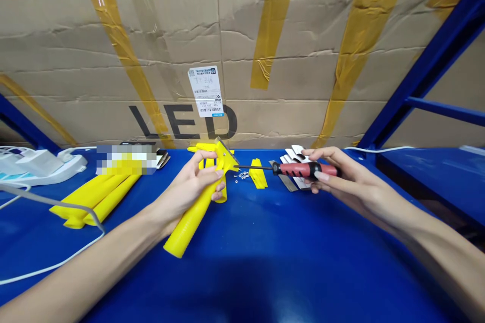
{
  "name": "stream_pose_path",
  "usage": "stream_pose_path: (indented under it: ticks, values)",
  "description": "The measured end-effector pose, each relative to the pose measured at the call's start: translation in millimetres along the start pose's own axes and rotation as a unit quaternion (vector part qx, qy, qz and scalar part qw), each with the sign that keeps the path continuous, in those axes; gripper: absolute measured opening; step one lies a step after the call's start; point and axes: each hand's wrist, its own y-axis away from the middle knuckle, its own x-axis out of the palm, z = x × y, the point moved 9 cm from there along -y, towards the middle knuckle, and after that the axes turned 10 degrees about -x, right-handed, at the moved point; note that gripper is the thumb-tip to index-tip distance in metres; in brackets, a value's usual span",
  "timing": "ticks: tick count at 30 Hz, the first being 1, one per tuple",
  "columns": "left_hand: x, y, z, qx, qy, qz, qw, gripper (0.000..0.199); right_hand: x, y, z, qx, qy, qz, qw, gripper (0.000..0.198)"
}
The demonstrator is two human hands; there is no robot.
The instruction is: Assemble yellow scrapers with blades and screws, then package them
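My left hand [197, 176] is wrapped round a yellow scraper [191, 222], its handle slanting down toward me and its wide head with a metal blade up. In my right hand [337, 171] is a red and black screwdriver [297, 169], held level. The dark shaft points left, and its tip is at the scraper's head; whether it sits in a screw I cannot tell. Small screws and nuts [243, 175] lie behind on the blue surface. Beside them are small yellow plastic pieces [258, 173]. Flat metal blades [290, 181] and white strips lie partly behind my right hand.
Several yellow handles [102, 192] lie at left, near a white power strip [41, 161] and a loose grey-white cable [94, 217]. A large taped cardboard box [235, 25] stands behind the blue shelf [246, 262]. A blue metal post [413, 70] rises at right.
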Motion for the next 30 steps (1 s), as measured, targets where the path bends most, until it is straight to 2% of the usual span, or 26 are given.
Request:
stream_pose_path:
  ticks: [2,5,7,9,12,15,18,21,23,26,28,30]
  values:
    - [0,0,-3,0.008,0.007,0.004,1.0,0.037,-1,0,1,-0.002,0.016,-0.002,1.0,0.031]
    - [2,1,-2,0.001,0.01,0.006,1.0,0.038,-13,2,-5,0.023,0.112,-0.059,0.992,0.036]
    - [3,2,1,-0.009,0.005,0.007,1.0,0.039,-16,3,-9,0.044,0.128,-0.084,0.987,0.041]
    - [4,3,1,-0.008,-0.001,0.003,1.0,0.039,-11,3,-10,0.047,0.057,-0.074,0.995,0.037]
    - [2,2,2,-0.009,0.0,-0.007,1.0,0.039,-1,0,-2,0.016,-0.037,-0.038,0.998,0.029]
    - [3,1,6,-0.015,0.009,-0.002,1.0,0.041,-8,0,2,-0.008,0.048,-0.052,0.997,0.028]
    - [5,1,10,-0.023,0.014,0.008,1.0,0.043,-18,3,-4,0.016,0.134,-0.088,0.987,0.034]
    - [3,1,8,-0.015,0.009,0.001,1.0,0.041,-11,2,-9,0.029,0.07,-0.056,0.996,0.036]
    - [1,0,5,-0.007,0.008,-0.007,1.0,0.04,-3,1,-4,0.005,0.02,-0.02,1.0,0.039]
    - [2,0,4,-0.002,0.009,0.0,1.0,0.039,-4,0,1,-0.013,0.082,-0.023,0.996,0.034]
    - [4,1,3,0.0,0.005,0.01,1.0,0.038,-12,2,-4,0.017,0.147,-0.053,0.988,0.038]
    - [4,2,3,0.001,0.001,0.008,1.0,0.038,-13,4,-7,0.033,0.147,-0.057,0.987,0.039]
